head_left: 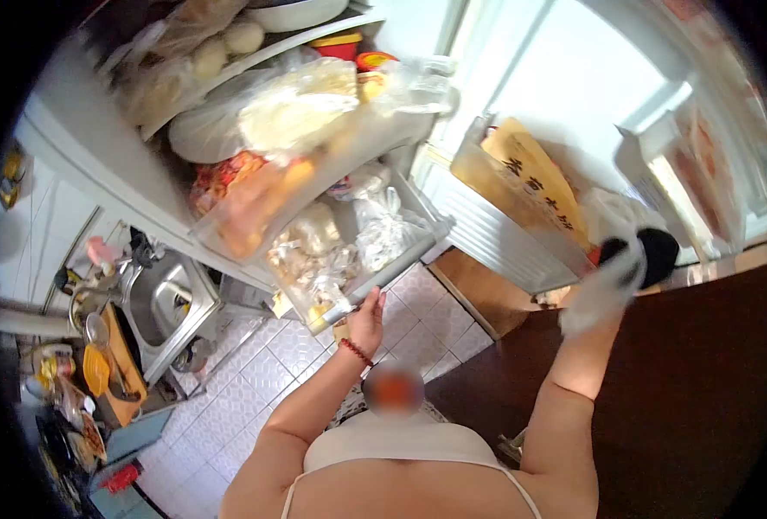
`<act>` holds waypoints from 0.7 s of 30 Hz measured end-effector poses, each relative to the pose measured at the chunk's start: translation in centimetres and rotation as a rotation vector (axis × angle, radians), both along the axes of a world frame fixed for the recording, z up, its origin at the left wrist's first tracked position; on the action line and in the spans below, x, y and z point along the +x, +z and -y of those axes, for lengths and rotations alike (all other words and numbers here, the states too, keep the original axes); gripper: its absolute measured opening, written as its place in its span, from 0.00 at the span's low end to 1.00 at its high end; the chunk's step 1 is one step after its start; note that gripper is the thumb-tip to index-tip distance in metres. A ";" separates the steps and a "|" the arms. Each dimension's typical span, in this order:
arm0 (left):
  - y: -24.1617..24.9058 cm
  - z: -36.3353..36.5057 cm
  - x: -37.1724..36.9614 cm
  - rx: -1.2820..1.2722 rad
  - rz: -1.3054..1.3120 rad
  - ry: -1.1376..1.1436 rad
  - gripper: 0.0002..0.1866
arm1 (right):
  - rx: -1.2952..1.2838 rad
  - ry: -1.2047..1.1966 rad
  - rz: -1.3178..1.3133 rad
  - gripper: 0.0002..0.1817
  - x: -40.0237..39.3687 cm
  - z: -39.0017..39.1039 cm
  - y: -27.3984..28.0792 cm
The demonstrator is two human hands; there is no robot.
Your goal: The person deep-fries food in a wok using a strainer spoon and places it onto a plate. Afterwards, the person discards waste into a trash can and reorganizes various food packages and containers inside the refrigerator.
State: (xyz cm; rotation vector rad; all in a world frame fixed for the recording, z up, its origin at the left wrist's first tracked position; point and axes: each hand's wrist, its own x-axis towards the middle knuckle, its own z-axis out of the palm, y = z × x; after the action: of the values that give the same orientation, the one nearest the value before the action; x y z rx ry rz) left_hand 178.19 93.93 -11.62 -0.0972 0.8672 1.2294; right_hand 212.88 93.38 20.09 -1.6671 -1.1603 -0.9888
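Note:
My left hand [366, 322], with a red bead bracelet at the wrist, grips the front edge of a pulled-out fridge drawer [390, 275]. Inside the drawer lie white plastic bags [382, 232] and other wrapped food. Out to the right, my right hand [604, 303] holds a clear plastic bag [607, 281] beside the open fridge door. The bag is blurred and covers most of the fingers. Something black [653, 258] shows at the bag; what it is cannot be made out.
Above the drawer, fridge shelves hold bagged food [301, 104] and a white bowl [297, 16]. A yellow paper package [535, 177] stands in the door bin [513, 233]. At left are a metal sink [163, 298] and a cluttered counter with a wooden board [124, 368].

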 end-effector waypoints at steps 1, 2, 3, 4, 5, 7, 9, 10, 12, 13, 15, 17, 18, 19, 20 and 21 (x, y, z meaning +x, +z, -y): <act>0.0 0.0 0.2 -0.016 -0.009 -0.008 0.15 | 0.050 0.033 -0.001 0.13 -2.1 0.8 0.7; 0.0 0.0 0.2 -0.020 -0.018 0.001 0.15 | 0.078 0.075 -0.003 0.13 -4.2 1.2 1.1; -0.1 0.0 0.2 -0.021 0.003 0.003 0.15 | 0.094 0.137 -0.009 0.13 -6.6 1.1 1.1; -0.1 0.0 0.1 -0.021 0.023 0.003 0.15 | 0.072 0.213 -0.025 0.13 -8.8 0.7 0.9; -0.2 0.1 0.0 -0.022 0.044 -0.001 0.15 | -0.003 0.299 -0.065 0.13 -11.1 -0.3 0.0; 0.4 0.2 0.0 -0.052 0.058 0.007 0.15 | -0.252 0.468 -0.177 0.13 -15.3 -3.3 -3.4; 1.3 0.1 0.1 -0.082 0.051 0.009 0.15 | -0.626 0.701 -0.375 0.14 -18.0 -8.3 -9.1; 1.3 -0.2 0.0 -0.083 0.061 0.008 0.16 | -0.319 0.809 -0.219 0.14 -18.7 -11.0 -16.3; 1.2 -0.1 -0.1 -0.089 0.080 0.008 0.17 | -0.434 1.062 -1.721 0.14 -21.6 -13.5 -20.4; 1.3 -0.1 0.0 -0.093 0.095 0.011 0.17 | -0.536 1.298 -2.023 0.17 -21.3 -14.9 -23.5; 1.6 -0.2 -0.1 -0.098 0.120 0.019 0.16 | -0.394 1.266 -2.309 0.18 -23.8 -16.8 -25.7; 2.0 -0.1 -0.2 -0.119 0.117 0.010 0.16 | -0.353 1.212 -2.417 0.22 -25.2 -18.5 -26.4; 1.8 -0.1 -0.2 -0.125 0.124 0.009 0.16 | -0.333 1.182 -2.471 0.24 -25.5 -19.5 -27.0; 1.5 -0.1 -0.1 -0.132 0.132 0.009 0.16 | -0.376 1.158 -2.317 0.24 -25.6 -21.0 -28.5; 1.2 -0.1 0.1 -0.093 0.103 0.039 0.17 | -0.416 1.130 -2.163 0.25 -25.4 -22.8 -31.3; 1.2 0.0 0.1 -0.084 0.078 0.046 0.21 | -0.452 1.096 -2.010 0.26 -24.7 -24.9 -35.3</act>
State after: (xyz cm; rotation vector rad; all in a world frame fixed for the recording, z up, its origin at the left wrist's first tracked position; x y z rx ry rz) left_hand 178.31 93.97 -10.41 -0.2325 0.8524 1.2239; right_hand 188.16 118.28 -15.19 -1.0514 -0.4725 1.4915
